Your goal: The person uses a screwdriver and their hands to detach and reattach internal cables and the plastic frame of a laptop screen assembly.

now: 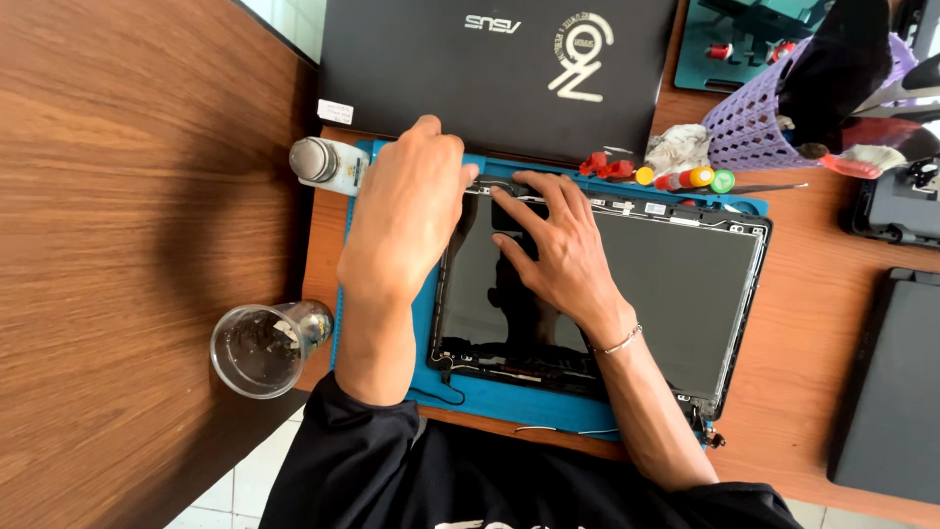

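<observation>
Both hands work the top edge of the bare laptop screen [597, 294]: left hand [406, 211] presses flat, right hand [553, 245] spreads fingertips there, neither gripping; next calls for gentle, even prying.

The left hand [406, 211] covered the upper left corner of the dark, bare laptop screen panel [636, 284], so what its fingertips touched could not be told. The closed black laptop lid [490, 69] ran off the top edge. At the right edge, a flat black slab [896, 382] was cut off. The black object in the purple mesh basket [749, 122] was unidentifiable.
</observation>
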